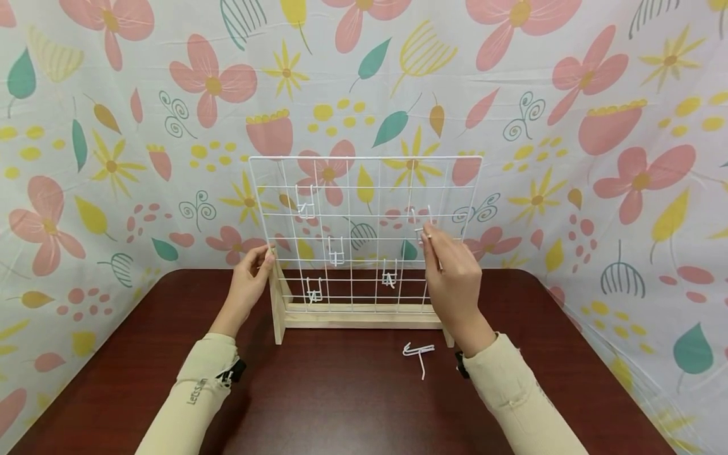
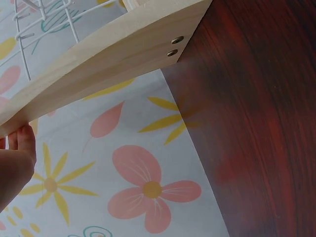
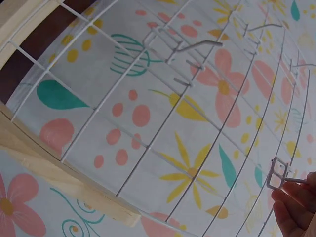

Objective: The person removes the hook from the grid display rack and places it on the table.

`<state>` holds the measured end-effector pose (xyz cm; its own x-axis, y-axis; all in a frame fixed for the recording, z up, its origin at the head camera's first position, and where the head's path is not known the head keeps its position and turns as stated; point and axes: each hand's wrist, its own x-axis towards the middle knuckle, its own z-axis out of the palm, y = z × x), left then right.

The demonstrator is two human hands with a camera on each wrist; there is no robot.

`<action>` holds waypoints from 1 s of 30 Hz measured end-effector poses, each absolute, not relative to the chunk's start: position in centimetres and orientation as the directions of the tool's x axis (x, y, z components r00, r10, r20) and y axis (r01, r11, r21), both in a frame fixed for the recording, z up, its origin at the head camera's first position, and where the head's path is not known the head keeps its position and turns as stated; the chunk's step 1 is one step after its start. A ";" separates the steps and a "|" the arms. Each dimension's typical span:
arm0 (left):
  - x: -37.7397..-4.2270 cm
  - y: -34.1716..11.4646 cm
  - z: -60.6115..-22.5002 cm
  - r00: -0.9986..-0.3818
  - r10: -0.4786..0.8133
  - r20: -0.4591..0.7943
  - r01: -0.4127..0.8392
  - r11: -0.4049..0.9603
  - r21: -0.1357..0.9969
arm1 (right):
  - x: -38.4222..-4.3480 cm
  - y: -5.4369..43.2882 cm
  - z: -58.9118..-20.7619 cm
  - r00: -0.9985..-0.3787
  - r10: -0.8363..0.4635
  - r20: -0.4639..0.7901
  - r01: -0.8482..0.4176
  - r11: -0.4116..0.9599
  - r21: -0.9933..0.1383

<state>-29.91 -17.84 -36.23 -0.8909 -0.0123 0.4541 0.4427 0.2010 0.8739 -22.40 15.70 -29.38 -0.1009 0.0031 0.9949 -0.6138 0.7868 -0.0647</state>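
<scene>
A white wire grid panel (image 1: 364, 157) stands upright in a wooden stand (image 1: 364, 322). My left hand (image 1: 250, 272) grips the top of the stand's left side post (image 2: 98, 69) between thumb and fingers. At the grid's right side, my right hand (image 1: 455, 272) pinches a white wire hook (image 3: 278, 174) by its prong, the hook's frame against the grid wires. Whether it is latched on, I cannot tell. Several similar hooks hang on the grid: one upper left (image 1: 306, 210), others lower, such as a hook (image 1: 389, 279) right of the middle. Another loose hook (image 1: 419, 351) lies in front of the stand.
The stand rests on a dark reddish-brown table (image 1: 341, 404). Behind it and at both sides hangs a white cloth (image 1: 364, 82) printed with flowers and leaves. Two screws (image 2: 175, 45) show low on the left post.
</scene>
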 end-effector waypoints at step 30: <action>-30.1 -18.2 -36.4 -0.876 0.026 0.481 0.474 0.222 0.852 | -21.9 15.1 -31.7 -0.020 -0.206 0.978 -0.686 0.715 0.137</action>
<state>-30.14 -18.17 -36.44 -0.8764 0.0260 0.4808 0.4740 0.2221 0.8520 -21.86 15.11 -31.71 -0.0197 -0.2064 0.9783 -0.6860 0.7146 0.1369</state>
